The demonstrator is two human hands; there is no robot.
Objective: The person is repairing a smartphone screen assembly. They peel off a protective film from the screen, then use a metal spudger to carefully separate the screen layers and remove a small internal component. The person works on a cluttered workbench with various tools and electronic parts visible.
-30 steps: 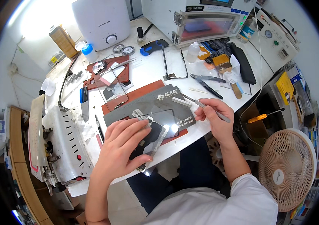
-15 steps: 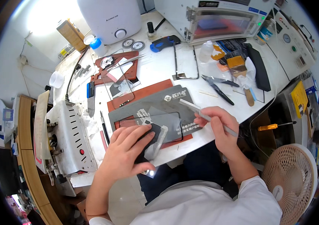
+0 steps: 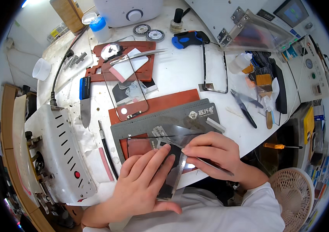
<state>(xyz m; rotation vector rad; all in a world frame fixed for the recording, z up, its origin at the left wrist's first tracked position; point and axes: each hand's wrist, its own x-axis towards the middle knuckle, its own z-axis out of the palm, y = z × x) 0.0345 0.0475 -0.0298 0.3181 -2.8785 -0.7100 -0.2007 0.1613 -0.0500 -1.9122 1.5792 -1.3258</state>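
My left hand (image 3: 147, 181) lies flat, fingers stretched over a dark phone-shaped panel (image 3: 168, 181) with clear film along its right side. Thin metal tweezers (image 3: 212, 164) are pinched in my right hand (image 3: 214, 152); their tips meet the panel's upper edge near my left fingertips. Beneath is a clear black-edged phone glass (image 3: 139, 145), partly covered by the hands. It rests on a grey work mat (image 3: 133, 125) with a red-brown mat (image 3: 172, 96) under that. A short pale strip (image 3: 215, 125) lies on the grey mat, right of the glass.
A white perforated metal machine (image 3: 62, 150) stands at left, with a craft knife (image 3: 107, 149) and a blue-handled blade (image 3: 85, 102) beside it. Beyond the mats lie a clear phone frame (image 3: 146, 101) and a black frame (image 3: 226, 71). Pliers (image 3: 245, 110) lie to the right.
My right hand has moved left and toward me, bringing the tweezers to the panel. The pale strip has left my right hand and now lies on the mat. My view has shifted closer.
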